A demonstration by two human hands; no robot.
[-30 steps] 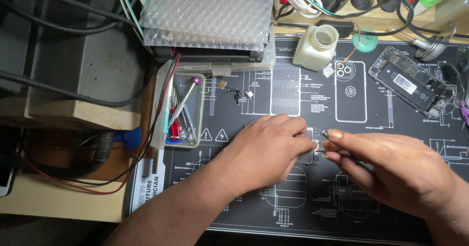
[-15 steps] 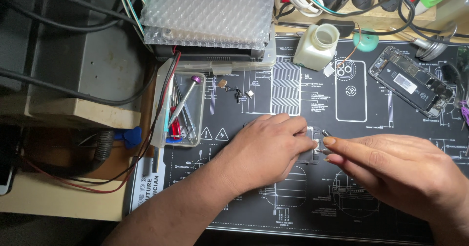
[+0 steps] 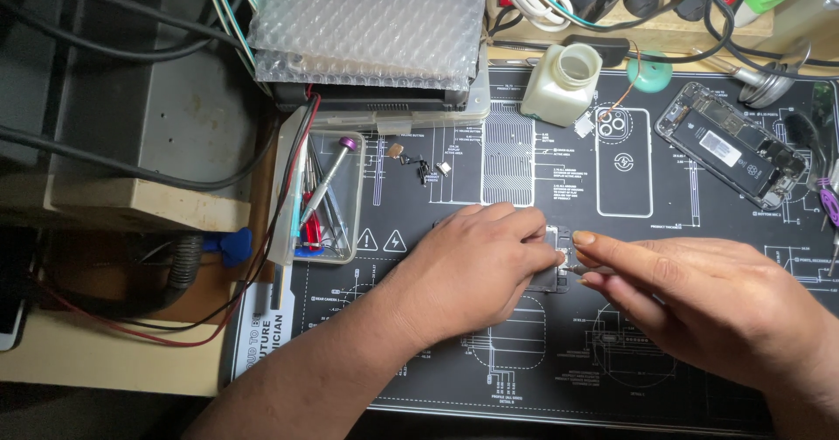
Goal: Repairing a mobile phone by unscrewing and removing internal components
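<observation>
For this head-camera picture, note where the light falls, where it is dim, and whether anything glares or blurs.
Head view: light falls evenly on the black work mat, with both hands sharp, left hand and right hand; the bubble wrap glints softly; the left edge around the grey box sinks into shadow; no motion blur.

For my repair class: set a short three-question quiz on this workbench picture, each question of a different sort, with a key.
1. True or false: the opened phone lies under the left hand.
2. Which thing stands just left of the green round object?
A. a white plastic bottle
B. a roll of tape
C. a mug
3. Fill in: the purple-capped screwdriver lies in a clear ____ at the left edge of the black work mat.

Key
1. False: it lies at the mat's upper right, apart from both hands; the left hand presses a small flat part, and the right hand holds a thin tool to it.
2. A, the white plastic bottle.
3. tray.
</observation>
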